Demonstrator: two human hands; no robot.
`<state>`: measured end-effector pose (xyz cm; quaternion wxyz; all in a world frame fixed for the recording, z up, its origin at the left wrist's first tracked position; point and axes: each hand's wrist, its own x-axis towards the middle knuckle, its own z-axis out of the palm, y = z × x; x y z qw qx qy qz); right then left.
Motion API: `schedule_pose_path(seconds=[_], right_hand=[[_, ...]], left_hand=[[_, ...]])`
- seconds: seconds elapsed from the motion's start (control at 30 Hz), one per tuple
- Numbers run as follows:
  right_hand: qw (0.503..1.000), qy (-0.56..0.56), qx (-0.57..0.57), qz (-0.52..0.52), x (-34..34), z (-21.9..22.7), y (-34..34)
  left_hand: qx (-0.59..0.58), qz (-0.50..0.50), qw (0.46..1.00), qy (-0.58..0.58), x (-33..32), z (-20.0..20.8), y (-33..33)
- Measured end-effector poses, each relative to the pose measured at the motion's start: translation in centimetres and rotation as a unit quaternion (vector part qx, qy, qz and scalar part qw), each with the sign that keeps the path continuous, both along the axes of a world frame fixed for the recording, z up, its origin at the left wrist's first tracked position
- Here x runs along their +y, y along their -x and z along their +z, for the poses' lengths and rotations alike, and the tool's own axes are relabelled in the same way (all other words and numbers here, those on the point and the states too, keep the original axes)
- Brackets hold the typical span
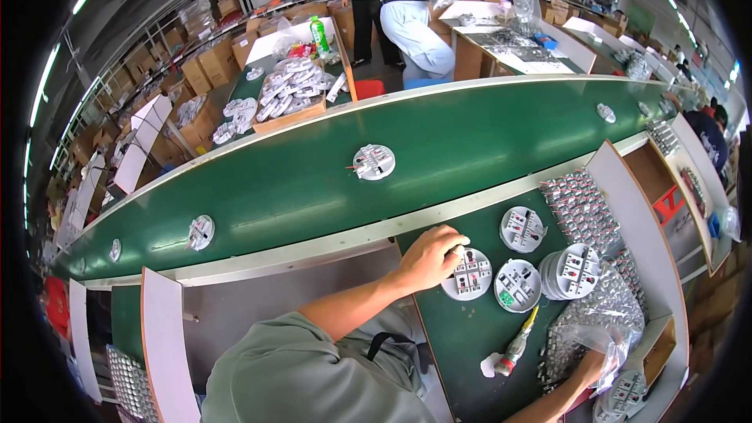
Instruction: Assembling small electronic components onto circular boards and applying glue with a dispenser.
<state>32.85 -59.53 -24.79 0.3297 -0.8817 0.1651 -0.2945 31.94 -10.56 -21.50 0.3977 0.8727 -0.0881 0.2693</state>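
Observation:
My left hand [435, 257] is closed, its fingers curled at the upper left edge of a round white plate [470, 282] that carries small white blocks. Three more plates are close by: one behind [522, 229], one with a green piece [517, 286], and one topping a stack [578, 271]. At the lower right, my right hand [597, 366] is at the mouth of a clear plastic bag [607, 309] of small parts; the plastic and the parts hide its fingertips. An electric screwdriver [515, 351] with a yellow tip lies between my hands.
A green conveyor belt [290, 200] runs across in front, carrying several spaced-out round plates. Rows of small metallic parts [580, 207] lie along the white side board [646, 243]. More plates [624, 395] are stacked near my right forearm. People [415, 16] stand beyond the belt.

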Motion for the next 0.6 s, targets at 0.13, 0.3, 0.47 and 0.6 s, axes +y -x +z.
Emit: schedule_pose_path(seconds=[0.13, 0.3, 0.47, 0.6], right_hand=[[0.998, -0.041, -0.055, 0.014, -0.7, -0.7, -0.5], [0.996, -0.071, -0.054, 0.016, 0.9, 0.9, -0.1], [0.995, -0.043, -0.092, 0.010, -0.4, -1.2, -0.8], [0.993, -0.037, -0.111, 0.009, -0.3, -2.0, -0.9]], left_hand=[[-0.020, 0.001, 1.000, 0.012, -0.1, -0.4, 0.1], [0.018, 0.017, 0.996, 0.081, -0.1, -0.1, 0.7], [0.036, 0.026, 0.996, 0.072, -0.4, -0.2, 1.4], [-0.023, 0.047, 0.998, 0.027, -0.2, -1.0, 4.6]])
